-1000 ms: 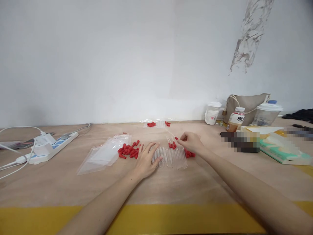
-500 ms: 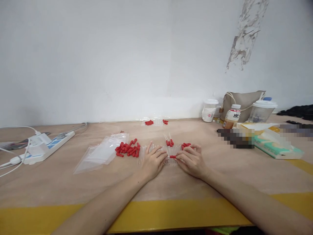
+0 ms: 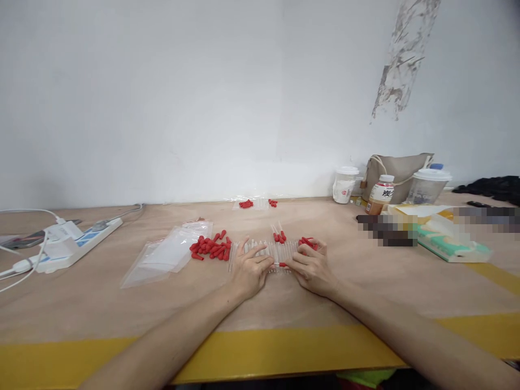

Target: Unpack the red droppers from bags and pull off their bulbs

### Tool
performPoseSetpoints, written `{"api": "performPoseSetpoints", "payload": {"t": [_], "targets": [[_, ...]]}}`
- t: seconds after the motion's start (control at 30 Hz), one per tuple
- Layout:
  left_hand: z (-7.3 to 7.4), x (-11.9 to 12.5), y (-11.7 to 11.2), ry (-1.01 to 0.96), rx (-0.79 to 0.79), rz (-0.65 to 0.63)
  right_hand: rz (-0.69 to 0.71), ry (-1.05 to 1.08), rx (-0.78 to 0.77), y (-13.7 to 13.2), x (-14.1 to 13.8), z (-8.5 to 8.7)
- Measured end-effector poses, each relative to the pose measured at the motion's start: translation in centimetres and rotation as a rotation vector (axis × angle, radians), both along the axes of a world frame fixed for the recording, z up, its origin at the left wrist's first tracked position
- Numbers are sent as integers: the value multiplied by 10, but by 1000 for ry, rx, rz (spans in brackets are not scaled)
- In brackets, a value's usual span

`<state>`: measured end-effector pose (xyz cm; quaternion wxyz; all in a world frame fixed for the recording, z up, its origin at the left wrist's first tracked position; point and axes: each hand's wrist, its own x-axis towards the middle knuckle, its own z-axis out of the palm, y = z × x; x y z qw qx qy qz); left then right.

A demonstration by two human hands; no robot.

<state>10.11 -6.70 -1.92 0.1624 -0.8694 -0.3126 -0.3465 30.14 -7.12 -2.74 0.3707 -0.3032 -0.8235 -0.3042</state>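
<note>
My left hand [image 3: 251,272] is closed, its thumb and fingertips pinching the end of a thin glass dropper tube, mostly hidden by the fingers. My right hand [image 3: 312,269] pinches a red rubber dropper bulb [image 3: 283,264], whose open end meets the tube between my two hands. Beneath both hands lies a row of clear glass tubes [image 3: 289,250]. A heap of red bulbs [image 3: 209,247] sits left of the row, and more red bulbs [image 3: 309,242] lie behind my right fingers. Just beyond the row are droppers with red bulbs fitted [image 3: 279,237].
Clear plastic bags [image 3: 166,257] lie at left, near a white power strip [image 3: 87,244] with cables. By the wall is a bag [image 3: 260,203] with red-bulbed pieces. Cups, a drink bottle [image 3: 381,195], a grey pouch [image 3: 400,168] and a tissue pack [image 3: 455,244] stand at right.
My hands have come slightly closer together. The red bulb shows less between them and sits nearer my left fingertips. The whole view has shifted slightly.
</note>
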Motion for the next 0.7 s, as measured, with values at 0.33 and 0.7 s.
{"api": "performPoseSetpoints", "payload": {"t": [0.33,0.7], "targets": [[-2,-2,1,2,16,9,49,-8,-48,0,2,-1],[-3,0,2,-55,129,27,64,111,-148,2,2,-2]]}}
